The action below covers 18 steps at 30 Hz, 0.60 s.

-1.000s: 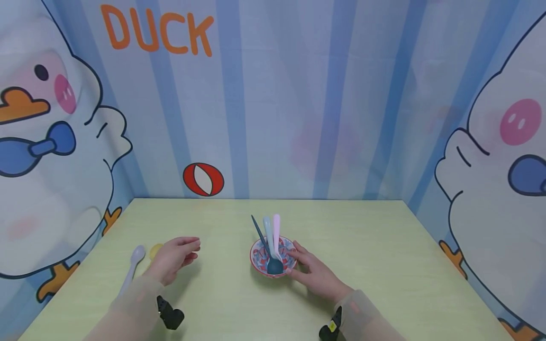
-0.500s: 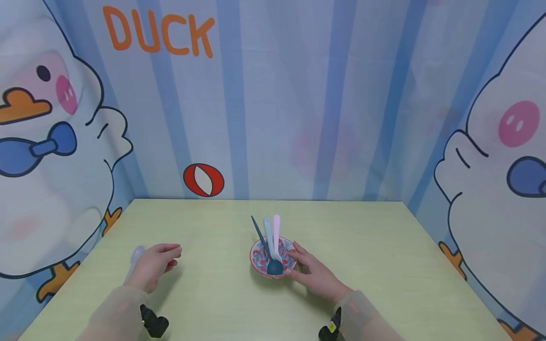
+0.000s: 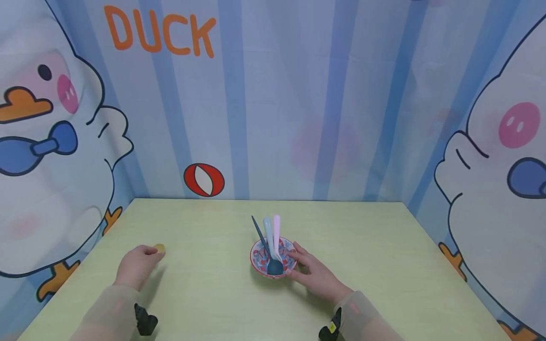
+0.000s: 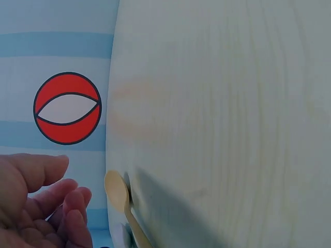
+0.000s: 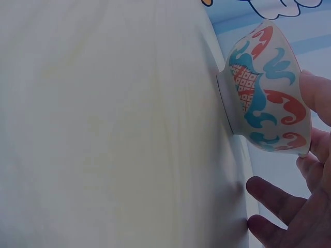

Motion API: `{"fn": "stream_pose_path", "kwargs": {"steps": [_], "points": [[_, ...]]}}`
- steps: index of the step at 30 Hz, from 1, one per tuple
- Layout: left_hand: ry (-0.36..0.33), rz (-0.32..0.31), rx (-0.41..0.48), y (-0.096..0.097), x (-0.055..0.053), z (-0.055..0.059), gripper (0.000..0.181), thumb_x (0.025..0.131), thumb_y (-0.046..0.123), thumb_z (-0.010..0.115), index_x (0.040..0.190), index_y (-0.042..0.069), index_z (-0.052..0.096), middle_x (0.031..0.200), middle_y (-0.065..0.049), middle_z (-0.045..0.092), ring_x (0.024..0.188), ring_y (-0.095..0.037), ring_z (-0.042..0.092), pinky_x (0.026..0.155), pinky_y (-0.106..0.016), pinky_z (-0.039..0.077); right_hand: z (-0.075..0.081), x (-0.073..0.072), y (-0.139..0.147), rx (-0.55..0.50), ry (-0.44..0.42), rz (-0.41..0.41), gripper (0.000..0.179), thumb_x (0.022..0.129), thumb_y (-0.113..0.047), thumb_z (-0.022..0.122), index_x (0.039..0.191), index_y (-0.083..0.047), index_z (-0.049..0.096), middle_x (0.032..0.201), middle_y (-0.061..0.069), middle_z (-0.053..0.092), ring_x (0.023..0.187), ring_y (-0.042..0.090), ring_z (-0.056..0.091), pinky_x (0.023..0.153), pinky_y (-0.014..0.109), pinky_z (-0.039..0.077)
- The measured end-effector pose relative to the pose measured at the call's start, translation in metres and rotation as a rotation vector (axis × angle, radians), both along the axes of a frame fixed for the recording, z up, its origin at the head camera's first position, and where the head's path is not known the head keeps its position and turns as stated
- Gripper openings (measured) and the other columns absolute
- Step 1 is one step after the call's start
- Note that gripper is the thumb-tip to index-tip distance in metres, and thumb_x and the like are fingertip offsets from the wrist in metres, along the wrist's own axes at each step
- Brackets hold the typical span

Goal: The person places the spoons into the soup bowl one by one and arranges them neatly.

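Note:
My left hand [image 3: 137,266] hovers over the left part of the table, its fingers loosely bent. Beside its fingertips lies a yellow spoon [image 4: 118,191], apart from them in the left wrist view; the head view shows only its bowl end. Part of a pale spoon [image 4: 122,235] shows next to it, mostly hidden. My right hand [image 3: 317,276] grips the rim of a small patterned bowl [image 5: 269,98] with thumb and fingers. Standing in that bowl are a dark teal spoon [image 3: 275,266], a light blue spoon [image 3: 268,232] and a pink spoon [image 3: 276,232], handles up.
A pale wooden table [image 3: 226,303] carries everything. Behind it hangs a blue striped curtain [image 3: 281,104] printed with ducks and a red ball. A black wrist camera [image 3: 146,320] sits on the left forearm, another camera [image 3: 330,329] on the right.
My left hand has moved left and come over the pale spoon, hiding it in the head view, with its fingers now by the yellow spoon. The right hand and bowl have stayed put.

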State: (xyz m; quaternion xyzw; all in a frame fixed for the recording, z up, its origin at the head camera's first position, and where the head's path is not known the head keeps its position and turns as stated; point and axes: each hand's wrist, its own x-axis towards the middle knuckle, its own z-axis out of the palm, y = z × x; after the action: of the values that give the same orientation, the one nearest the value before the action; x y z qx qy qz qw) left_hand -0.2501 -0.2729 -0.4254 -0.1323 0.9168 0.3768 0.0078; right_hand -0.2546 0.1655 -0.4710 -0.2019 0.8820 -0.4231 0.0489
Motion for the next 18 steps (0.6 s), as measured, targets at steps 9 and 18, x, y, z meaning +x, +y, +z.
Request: {"fn": "stream_pose_path", "kwargs": {"steps": [9,18], "points": [[-0.059,0.069,-0.102,-0.010,-0.001,-0.004,0.049,0.094,0.026,0.056,0.126,-0.011,0.051,0.136,-0.034,0.041,0.119,-0.052,0.040,0.095,-0.059,0.037,-0.001,0.000,0.002,-0.009,0.008,0.015,0.059,0.093,-0.040,0.061,0.143,-0.013,0.047,0.159,0.005,0.018,0.143,0.034,0.019,0.110,0.057,0.024],[-0.097,0.057,-0.112,-0.022,0.003,-0.009,0.038,0.092,0.020,0.060,0.114,-0.011,0.055,0.113,-0.034,0.054,0.097,-0.042,0.051,0.080,-0.052,0.043,-0.001,0.001,0.002,-0.017,0.025,0.028,0.058,0.094,-0.038,0.061,0.143,-0.011,0.046,0.159,0.007,0.018,0.143,0.035,0.019,0.110,0.058,0.023]]}}
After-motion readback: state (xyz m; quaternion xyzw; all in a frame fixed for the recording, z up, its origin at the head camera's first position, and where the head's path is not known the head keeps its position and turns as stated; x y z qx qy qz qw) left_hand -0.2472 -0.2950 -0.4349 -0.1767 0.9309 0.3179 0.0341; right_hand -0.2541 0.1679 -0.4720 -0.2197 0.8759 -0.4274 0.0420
